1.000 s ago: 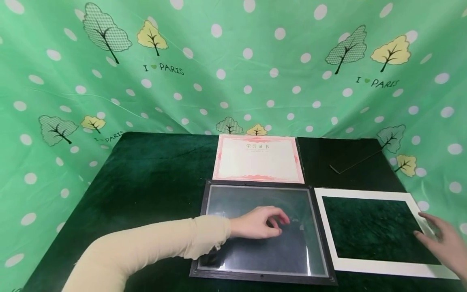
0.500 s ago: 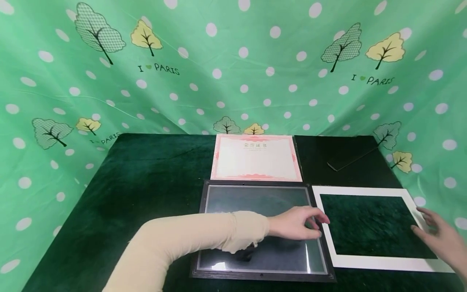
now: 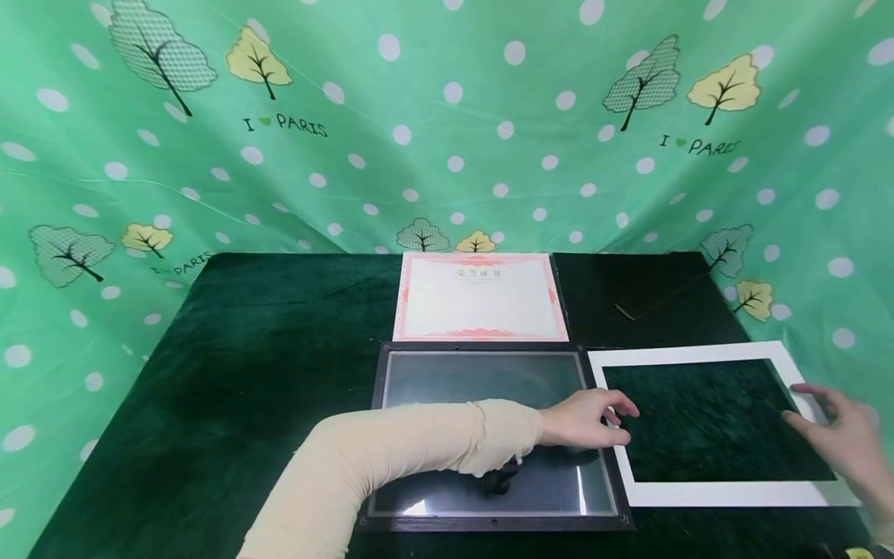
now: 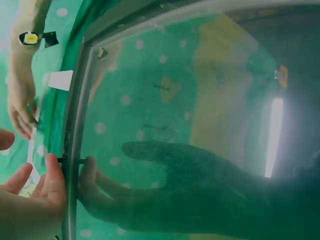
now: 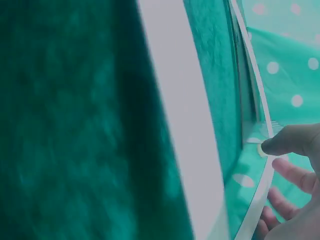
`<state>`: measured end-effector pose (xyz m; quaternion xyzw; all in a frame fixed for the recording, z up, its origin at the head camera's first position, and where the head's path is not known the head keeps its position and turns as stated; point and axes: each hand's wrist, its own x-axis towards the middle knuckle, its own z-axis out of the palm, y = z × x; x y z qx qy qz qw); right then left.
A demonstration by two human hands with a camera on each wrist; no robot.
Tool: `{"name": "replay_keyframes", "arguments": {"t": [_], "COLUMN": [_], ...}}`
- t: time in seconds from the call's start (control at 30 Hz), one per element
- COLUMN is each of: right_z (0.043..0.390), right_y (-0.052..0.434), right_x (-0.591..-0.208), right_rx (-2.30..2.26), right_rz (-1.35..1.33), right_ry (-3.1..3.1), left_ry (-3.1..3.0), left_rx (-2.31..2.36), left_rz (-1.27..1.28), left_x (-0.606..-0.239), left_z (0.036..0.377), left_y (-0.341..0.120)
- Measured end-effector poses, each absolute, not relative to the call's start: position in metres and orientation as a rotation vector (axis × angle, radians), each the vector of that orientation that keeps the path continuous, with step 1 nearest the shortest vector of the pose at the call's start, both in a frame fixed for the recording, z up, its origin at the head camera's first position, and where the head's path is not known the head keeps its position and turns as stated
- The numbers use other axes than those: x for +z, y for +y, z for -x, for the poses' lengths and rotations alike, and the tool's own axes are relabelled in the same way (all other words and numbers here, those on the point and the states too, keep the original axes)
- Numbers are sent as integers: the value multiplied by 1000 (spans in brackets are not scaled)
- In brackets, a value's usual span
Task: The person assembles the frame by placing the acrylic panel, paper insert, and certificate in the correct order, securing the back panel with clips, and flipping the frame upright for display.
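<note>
Left hand (image 3: 583,419) on frame (image 3: 489,508) edge, right hand (image 3: 838,439) at white mat (image 3: 733,493)

Green polka-dot backdrop cloth (image 3: 447,116) printed with trees, dark green velvet-covered table (image 3: 265,349), even light

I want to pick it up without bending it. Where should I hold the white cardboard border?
Probably by its two short sides, one hand on each. The white cardboard border lies flat, thin, with an open middle. The left hand is at its left edge, the right hand at its right edge.
</note>
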<state>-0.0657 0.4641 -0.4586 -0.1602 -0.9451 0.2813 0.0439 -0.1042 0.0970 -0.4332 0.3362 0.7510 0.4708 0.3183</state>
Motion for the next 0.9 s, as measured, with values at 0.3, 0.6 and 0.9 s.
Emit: {"name": "replay_keyframes", "arguments": {"t": [0.3, 0.6, 0.9], "right_z": [56, 42, 40], "right_y": [490, 512, 520], "right_x": [-452, -458, -451], "right_rx": [636, 778, 858], "right_rz": [279, 283, 239], "right_ry": [-2806, -2609, -2519], "left_ry": [1978, 1908, 1952], "left_rx": [1314, 1484, 1549], "left_rz": [-783, -656, -605], "left_x": [-441, -449, -449], "left_z": [109, 110, 107], "left_y": [104, 104, 105]}}
